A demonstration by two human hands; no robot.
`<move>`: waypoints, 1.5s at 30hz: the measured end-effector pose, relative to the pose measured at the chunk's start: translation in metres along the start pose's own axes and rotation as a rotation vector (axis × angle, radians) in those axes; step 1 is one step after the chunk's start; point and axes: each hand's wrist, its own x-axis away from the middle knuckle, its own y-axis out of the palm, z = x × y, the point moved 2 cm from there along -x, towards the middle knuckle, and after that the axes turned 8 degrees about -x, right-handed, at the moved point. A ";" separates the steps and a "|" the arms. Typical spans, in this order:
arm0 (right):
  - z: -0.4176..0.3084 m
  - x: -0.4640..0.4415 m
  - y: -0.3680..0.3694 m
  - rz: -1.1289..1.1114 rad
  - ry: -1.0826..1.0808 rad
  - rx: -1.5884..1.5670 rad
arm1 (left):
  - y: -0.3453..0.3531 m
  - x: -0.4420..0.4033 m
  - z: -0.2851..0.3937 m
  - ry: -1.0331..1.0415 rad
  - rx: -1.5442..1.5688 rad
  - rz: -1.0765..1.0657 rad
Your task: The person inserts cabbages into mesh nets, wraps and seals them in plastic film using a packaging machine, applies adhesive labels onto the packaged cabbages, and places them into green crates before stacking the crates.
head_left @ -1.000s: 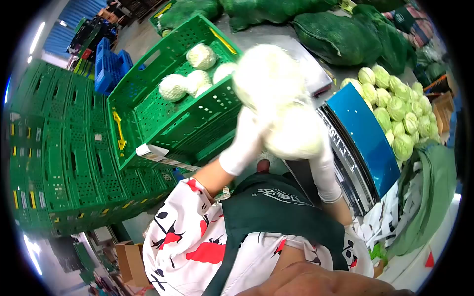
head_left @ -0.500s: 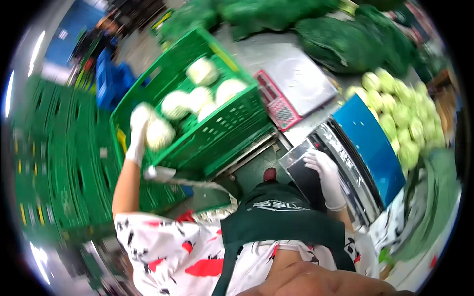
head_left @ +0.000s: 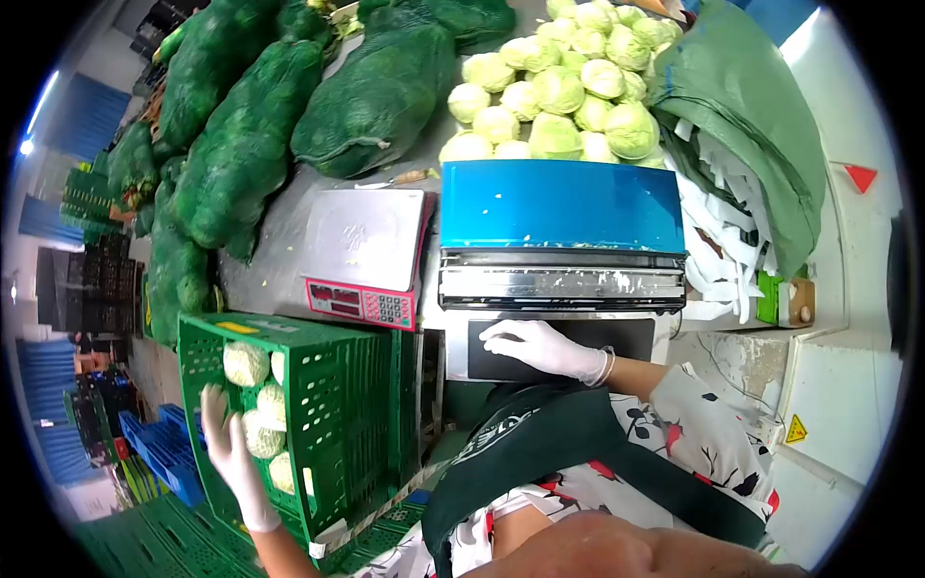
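Observation:
My left hand (head_left: 234,458), in a white glove, hangs at the near side of a green plastic crate (head_left: 332,400) with its fingers spread and nothing in them. Several pale cabbages (head_left: 262,433) lie inside that crate, partly hidden by its perforated wall. My right hand (head_left: 544,349), gloved too, rests with fingers stretched out over the dark plate (head_left: 626,339) at the front of a wrapping machine with a blue cover (head_left: 564,204). It holds nothing that I can see.
A scale with a red keypad (head_left: 361,303) stands left of the machine, a wooden-handled knife (head_left: 409,177) behind it. Loose green cabbages (head_left: 559,91) are heaped at the back. Green net sacks (head_left: 381,101) lie left of them; a green sack (head_left: 747,106) stands right. Blue crates (head_left: 169,448) sit lower left.
My left hand has let go of a cabbage in the crate and drawn back with fingers spread. My view has turned right towards the machine. My right hand stays at the machine's plate.

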 end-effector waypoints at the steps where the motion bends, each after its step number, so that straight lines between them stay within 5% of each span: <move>1: 0.002 0.005 -0.007 0.014 0.013 -0.003 | 0.033 -0.018 0.035 0.048 0.011 -0.118; 3: 0.004 0.015 -0.021 0.073 -0.047 0.040 | 0.108 -0.057 0.081 0.287 0.016 -0.404; 9: 0.004 0.054 -0.095 0.285 -0.054 0.066 | 0.394 -0.150 0.182 0.502 0.117 -0.750; 14: 0.004 0.110 -0.235 1.125 -0.269 0.069 | 0.565 -0.168 0.263 0.611 -0.105 -0.715; 16: 0.027 0.133 -0.295 1.348 -0.093 0.249 | 0.604 -0.167 0.274 0.615 -0.233 -0.731; 20: 0.076 0.128 -0.383 1.358 -0.050 0.815 | 0.612 -0.165 0.285 0.687 -0.395 -0.794; 23: 0.097 0.094 -0.413 1.320 0.056 1.133 | 0.607 -0.177 0.267 0.547 -0.182 -0.774; 25: 0.125 0.083 -0.439 1.275 0.201 1.260 | 0.577 -0.179 0.243 0.339 0.222 -0.655; 26: 0.132 0.080 -0.443 1.241 0.098 1.291 | 0.561 -0.182 0.228 0.233 0.434 -0.606; 28: 0.134 0.077 -0.450 0.937 0.397 1.247 | 0.521 -0.186 0.198 0.162 0.801 -0.492; 29: 0.135 0.081 -0.448 0.926 0.256 1.300 | 0.491 -0.186 0.179 0.119 0.834 -0.425; 30: 0.136 0.086 -0.442 0.908 0.112 1.346 | 0.465 -0.185 0.155 0.111 0.734 -0.348; 35: 0.082 0.117 -0.412 0.942 0.334 1.522 | 0.387 -0.181 -0.004 0.110 0.130 0.016; 38: 0.028 0.114 -0.384 0.993 0.003 1.831 | 0.362 -0.182 -0.034 0.021 -0.002 0.136; 39: -0.002 0.118 -0.368 0.984 -0.240 1.545 | 0.358 -0.185 -0.039 -0.034 -0.038 0.137; 41: -0.045 0.123 -0.352 1.024 -0.430 1.478 | 0.348 -0.195 -0.040 -0.148 0.137 -0.051; 42: -0.065 0.125 -0.344 1.169 -0.413 1.127 | 0.347 -0.202 -0.051 -0.141 -0.015 -0.035; 43: -0.084 0.128 -0.338 1.267 -0.385 0.760 | 0.344 -0.192 -0.038 -0.092 -0.141 0.130; 45: -0.120 0.144 -0.338 1.356 -0.487 0.454 | 0.340 -0.186 -0.029 0.124 -0.149 0.061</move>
